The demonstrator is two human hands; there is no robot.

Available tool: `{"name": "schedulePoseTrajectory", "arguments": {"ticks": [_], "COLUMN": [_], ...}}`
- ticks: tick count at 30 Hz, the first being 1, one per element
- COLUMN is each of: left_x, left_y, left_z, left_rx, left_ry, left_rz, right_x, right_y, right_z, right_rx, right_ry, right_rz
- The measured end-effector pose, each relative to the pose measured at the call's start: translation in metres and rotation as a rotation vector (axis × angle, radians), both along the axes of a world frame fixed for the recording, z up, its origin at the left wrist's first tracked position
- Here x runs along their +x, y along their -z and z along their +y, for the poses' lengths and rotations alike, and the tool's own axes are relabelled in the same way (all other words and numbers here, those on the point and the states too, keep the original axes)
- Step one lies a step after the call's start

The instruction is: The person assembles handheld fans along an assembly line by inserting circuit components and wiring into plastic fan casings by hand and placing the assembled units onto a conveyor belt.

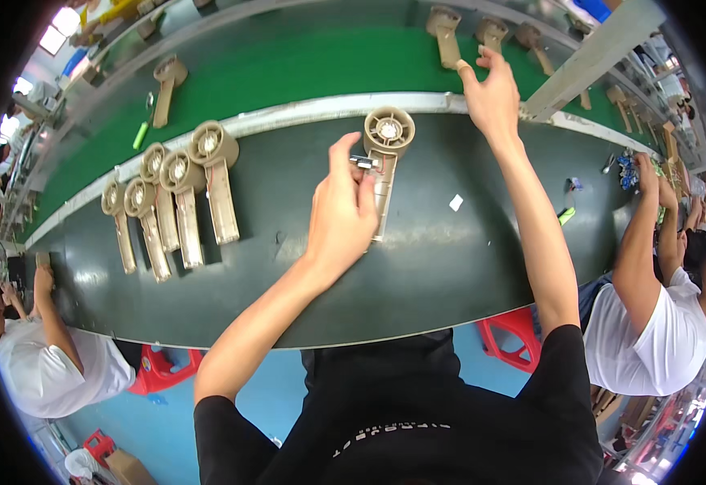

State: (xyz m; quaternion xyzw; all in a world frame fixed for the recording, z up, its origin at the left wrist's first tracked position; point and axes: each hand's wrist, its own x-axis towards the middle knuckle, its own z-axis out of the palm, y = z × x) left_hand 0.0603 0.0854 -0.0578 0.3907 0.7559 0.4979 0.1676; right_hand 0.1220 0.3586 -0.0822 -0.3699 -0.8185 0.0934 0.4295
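In front of me on the dark table lies a beige handheld fan shell [389, 133], its round head away from me and its handle open, with a bit of red wire inside. My left hand [339, 210] is closed at this handle, pinching a small black-and-silver part [363, 162] between thumb and fingers. My right hand [494, 97] reaches over the green belt with thumb and fingers apart. It is empty, close to a beige fan [447, 44] and a second fan [491, 34]; whether a fingertip touches either I cannot tell.
Several open fan shells [210, 145] stand grouped at the left. A fan [167, 81] and a green-handled tool [140, 135] lie on the green belt [288, 69]. A metal post [595, 61] rises right of my right hand. A white scrap [455, 202] lies nearby. Co-workers sit on both sides.
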Motion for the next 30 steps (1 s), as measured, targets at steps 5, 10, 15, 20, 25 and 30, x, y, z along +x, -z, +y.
{"name": "schedulePoseTrajectory", "arguments": {"ticks": [5,10,15,20,25,30], "left_x": [-0.086,-0.185,-0.220,-0.129,-0.024,-0.017], "left_y": [-0.006,-0.002,0.001,-0.018,-0.021,-0.013], "left_z": [0.053,0.104,0.091,0.091,0.065,0.063], "left_rx": [0.007,-0.128,-0.459,-0.137,-0.097,-0.058], "left_ry": [-0.247,-0.585,-0.687,-0.321,0.229,0.191], "left_rz": [0.267,0.438,0.469,0.841,0.572,0.536], "right_x": [-0.033,-0.034,0.019,0.084,0.122,0.193], "right_y": [0.018,0.021,-0.009,-0.003,-0.018,-0.003], "right_z": [0.054,0.042,-0.058,-0.140,-0.146,-0.035], "right_rx": [-0.947,-1.253,-1.300,-1.490,-1.349,-0.018], "right_ry": [-0.196,-0.462,-0.608,-0.623,-0.524,0.361], "right_rz": [0.098,0.506,0.467,0.507,0.185,-0.110]}}
